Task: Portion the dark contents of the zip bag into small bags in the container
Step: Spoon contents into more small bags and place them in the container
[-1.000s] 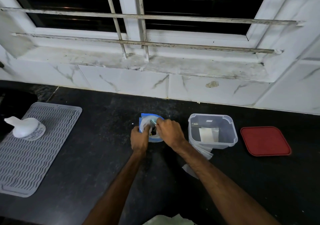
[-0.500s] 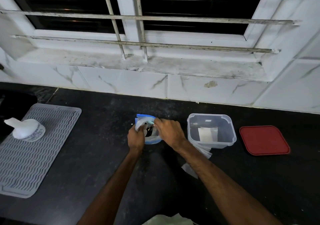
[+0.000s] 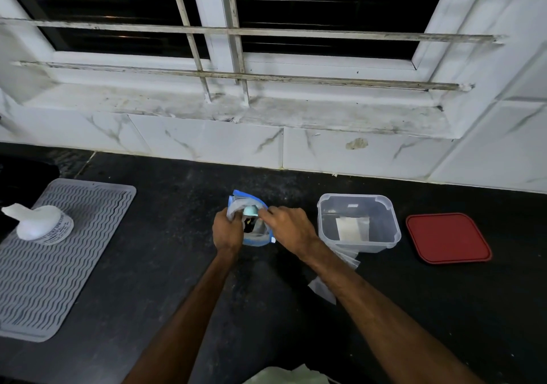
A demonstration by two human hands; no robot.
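Our left hand [image 3: 227,232] grips the zip bag [image 3: 258,239] between both hands; our right hand [image 3: 289,230] pinches a small teal piece [image 3: 251,211] at its open mouth. The container [image 3: 391,237] sits just right of that hand, small bag [image 3: 350,228] inside.

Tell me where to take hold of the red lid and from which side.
Take the red lid by its near edge, coming from the front-right. It lies flat on the dark counter, so only the rim gives fingers purchase, and the clear container stands on its left, crowding that side. Probably tip the edge up first.
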